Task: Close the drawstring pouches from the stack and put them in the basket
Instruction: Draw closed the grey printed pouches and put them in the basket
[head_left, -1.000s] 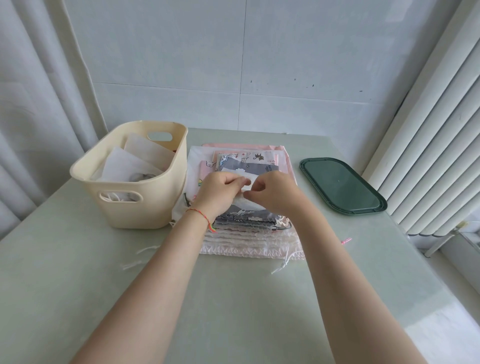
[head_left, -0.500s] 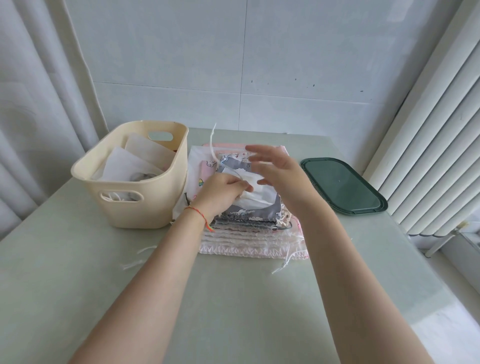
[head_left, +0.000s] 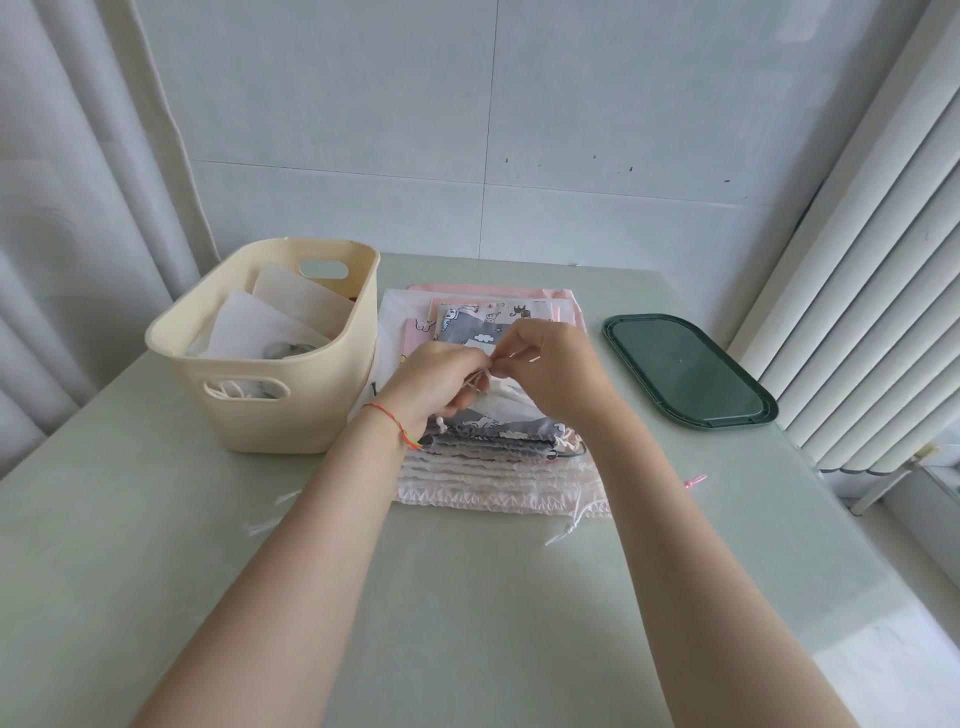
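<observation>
A stack of drawstring pouches (head_left: 493, 473) lies in the middle of the table, pink ones at the bottom and a grey patterned one above. On top sits a small white pouch (head_left: 501, 402). My left hand (head_left: 434, 384) grips its gathered neck and cord. My right hand (head_left: 550, 371) pinches the cord just beside the left fingers. The two hands touch over the stack. A cream plastic basket (head_left: 291, 415) stands to the left of the stack with white pouches inside.
A dark green oval tray (head_left: 685, 371) lies to the right of the stack. A small pink clip (head_left: 695, 481) rests near the right table edge. Loose white cord ends (head_left: 270, 519) lie on the table in front of the basket. Curtains hang left and right.
My right hand, raised and spread with a cord pulled up half a second ago, has come back down and pinches the cord beside the left hand. The white pouch's neck is more gathered.
</observation>
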